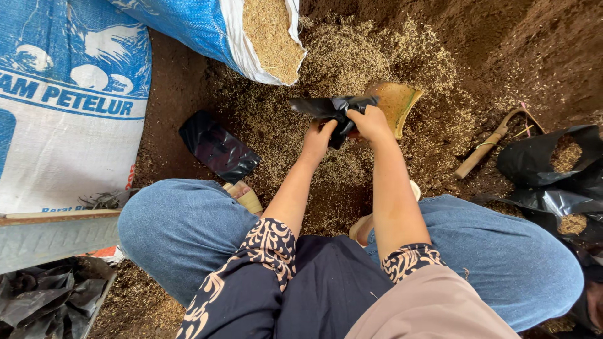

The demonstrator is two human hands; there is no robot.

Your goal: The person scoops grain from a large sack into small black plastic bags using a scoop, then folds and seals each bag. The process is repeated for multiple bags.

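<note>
Dark brown soil (521, 44) fills the ground across the frame, and we see a wide scatter of pale rice husks (352, 63) strewn over its middle and upper part. At the upper left lies a big white and blue woven sack (63, 125) on its side, and beside it at the top centre a second blue sack (213, 31) stands open, its mouth full of the same husks. Our knees in blue jeans (182, 226) spread across the lower half of the frame, with dark patterned sleeves above them. At the right edge sits a cluster of black plastic bags (553, 182), two of them showing husk and soil in their open tops. More crumpled black plastic (44, 301) lies at the lower left. A flat black bag (217, 147) rests on the ground left of centre. A wooden-handled tool (490, 147) lies on the soil right of centre. Just above the middle, a tan scoop (399, 103) sits on the husks. In front of it we hold a small black plastic bag (326, 107): our left hand (317, 141) is closed on its lower edge, and our right hand (370, 122) is clamped on its right side, both touching it.
</note>
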